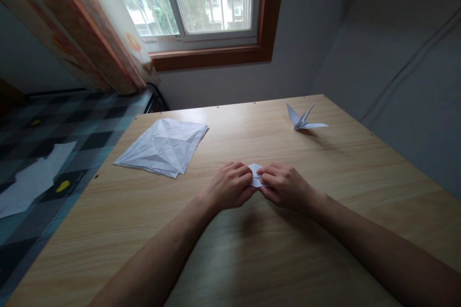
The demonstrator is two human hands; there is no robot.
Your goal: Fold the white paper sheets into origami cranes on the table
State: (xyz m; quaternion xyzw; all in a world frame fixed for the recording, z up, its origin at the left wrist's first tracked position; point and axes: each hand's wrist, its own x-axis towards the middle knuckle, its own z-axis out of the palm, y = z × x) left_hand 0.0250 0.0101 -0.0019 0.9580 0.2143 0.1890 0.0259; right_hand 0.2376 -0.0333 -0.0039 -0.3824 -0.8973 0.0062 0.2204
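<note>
A small piece of folded white paper (255, 181) is held between my two hands over the middle of the table. My left hand (232, 184) has its fingers closed on the left side of the paper. On the opposite side, my right hand (286, 184) pinches it with curled fingers. Both hands nearly meet at the paper and cover much of it. A white origami crane (300, 121) stands at the back right of the table. Creased white paper sheets (163, 146) lie in a loose stack at the back left.
The wooden table (230, 134) carries all this. Left of it is a bed with a checked cover (90, 103), where white paper pieces (32, 182) lie. A curtain (97, 24) hangs beside the barred window (212, 0). A cable (406, 67) runs along the right wall.
</note>
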